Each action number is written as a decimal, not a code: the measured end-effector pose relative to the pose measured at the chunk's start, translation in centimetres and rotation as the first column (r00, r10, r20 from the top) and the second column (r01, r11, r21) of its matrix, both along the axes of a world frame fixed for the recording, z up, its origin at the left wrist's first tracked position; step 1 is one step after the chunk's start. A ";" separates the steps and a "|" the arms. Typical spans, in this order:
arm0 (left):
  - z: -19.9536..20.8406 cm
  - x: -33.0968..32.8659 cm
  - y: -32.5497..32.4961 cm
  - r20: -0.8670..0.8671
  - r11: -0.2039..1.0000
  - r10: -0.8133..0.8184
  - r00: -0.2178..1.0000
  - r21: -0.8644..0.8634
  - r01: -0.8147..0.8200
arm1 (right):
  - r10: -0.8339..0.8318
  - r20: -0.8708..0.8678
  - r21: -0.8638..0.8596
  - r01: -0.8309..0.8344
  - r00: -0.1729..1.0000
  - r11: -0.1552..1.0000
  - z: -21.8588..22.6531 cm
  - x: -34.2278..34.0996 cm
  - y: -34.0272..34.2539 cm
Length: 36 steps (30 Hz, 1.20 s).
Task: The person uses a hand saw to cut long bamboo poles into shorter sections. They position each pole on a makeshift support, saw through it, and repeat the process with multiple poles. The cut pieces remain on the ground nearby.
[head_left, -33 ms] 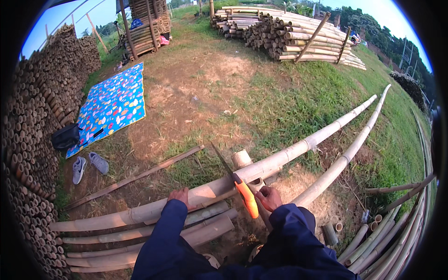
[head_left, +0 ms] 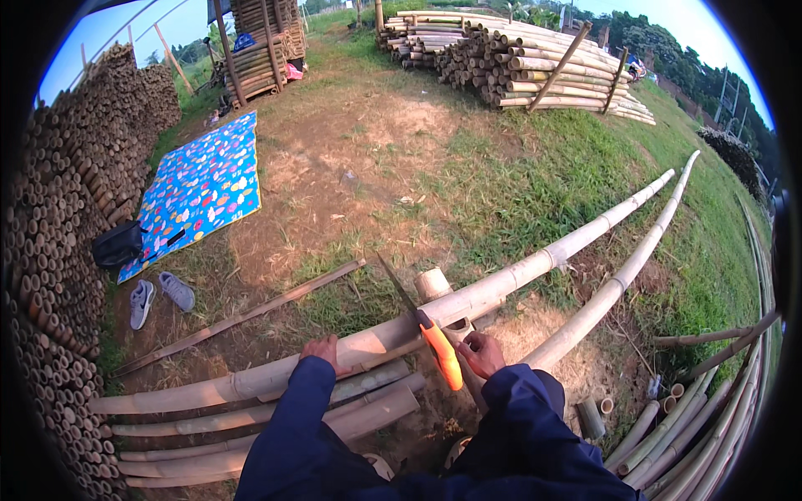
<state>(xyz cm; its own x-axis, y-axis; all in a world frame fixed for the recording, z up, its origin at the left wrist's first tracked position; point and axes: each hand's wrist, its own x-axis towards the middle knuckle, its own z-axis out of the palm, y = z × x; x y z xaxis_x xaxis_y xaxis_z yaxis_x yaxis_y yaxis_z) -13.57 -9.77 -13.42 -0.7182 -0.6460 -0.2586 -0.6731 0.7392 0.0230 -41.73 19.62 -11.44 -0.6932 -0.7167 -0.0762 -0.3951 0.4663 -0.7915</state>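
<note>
No move seen | R hand [head_left: 482,352] grip closed on saw [head_left: 440,351] | L hand [head_left: 324,351] flat on bamboo pole [head_left: 501,280]

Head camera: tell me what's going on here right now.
A person in dark blue sleeves is at work on a long bamboo pole lying across other poles on the ground. The left hand presses down on the pole, while the right hand is at the orange handle of a handsaw whose blade crosses the pole. A short cut piece of bamboo stands just behind it. A patterned blue mat and a pair of grey shoes lie to the left.
</note>
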 end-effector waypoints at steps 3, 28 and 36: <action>-0.1 -0.2 0.0 0.031 1.000 -0.003 1.000 -0.009 0.003 | -0.059 0.139 -0.208 0.087 0.989 0.974 1.0 0.7 -0.2; 1.3 -1.9 -1.1 0.015 0.998 0.011 1.000 0.060 -0.012 | 0.009 0.079 -0.236 0.009 0.997 0.972 4.8 9.6 3.4; 1.4 -1.2 -0.4 -0.036 0.998 0.045 0.998 0.042 -0.044 | -0.021 0.293 -0.085 0.048 0.956 0.995 9.1 12.3 10.6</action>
<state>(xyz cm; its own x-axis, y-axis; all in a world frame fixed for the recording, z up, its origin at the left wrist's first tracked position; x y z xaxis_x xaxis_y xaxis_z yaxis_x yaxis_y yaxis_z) -14.78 -10.17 -11.99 -0.6984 -0.6670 -0.2595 -0.7035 0.7064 0.0777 -29.45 30.18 -2.33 -0.6747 -0.7060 -0.2153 -0.1257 0.3973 -0.9091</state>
